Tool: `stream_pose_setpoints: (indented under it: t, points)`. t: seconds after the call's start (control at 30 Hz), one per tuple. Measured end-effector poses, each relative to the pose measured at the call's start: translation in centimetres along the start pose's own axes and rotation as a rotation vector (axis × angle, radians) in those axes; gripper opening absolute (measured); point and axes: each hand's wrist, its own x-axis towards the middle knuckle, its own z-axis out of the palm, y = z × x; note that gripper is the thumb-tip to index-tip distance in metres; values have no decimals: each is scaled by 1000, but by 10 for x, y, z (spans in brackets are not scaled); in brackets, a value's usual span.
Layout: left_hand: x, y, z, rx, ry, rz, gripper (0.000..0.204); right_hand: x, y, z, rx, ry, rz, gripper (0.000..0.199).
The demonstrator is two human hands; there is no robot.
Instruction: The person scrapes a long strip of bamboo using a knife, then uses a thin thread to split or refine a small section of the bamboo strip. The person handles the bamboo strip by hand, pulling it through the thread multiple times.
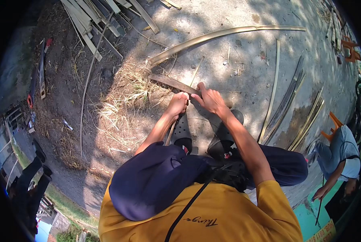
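Observation:
My left hand [178,105] is closed around a thin bamboo strip [196,71], which slants past both hands and shows again below the left wrist. Close beside it, my right hand [210,99] is closed on a long flat brown piece, like a machete blade [172,83], whose far end points up and left. The fingers hide where strip and blade-like piece meet. Both hands are over my dark clogs [225,137], between my bent knees. Pale fibrous shavings [128,92] lie heaped left of the hands.
A long split bamboo length [225,34] curves across the ground ahead. More strips [283,101] lie at right, and a pile of slats [83,18] at far left. A saw [42,72] lies at left. One person sits at right [338,153]; another's legs show at lower left [31,177].

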Motion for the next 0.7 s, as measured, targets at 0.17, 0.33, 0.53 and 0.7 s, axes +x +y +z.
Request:
stream_pose_setpoints:
  t: [0.17, 0.33, 0.53, 0.7]
  points:
    - [-6, 12, 7, 20, -68, 6, 28, -3, 10, -11, 105, 21, 19, 48]
    - [-20, 23, -19, 276, -11, 134, 32, -11, 3, -32, 483, 208, -40, 44]
    - [-63, 95, -11, 767, 229, 643, 26, -13, 40, -70, 370, 507, 42, 48]
    - [-87, 145, -10, 1138, 405, 818, 18, -29, 66, -59, 271, 622, -4, 44]
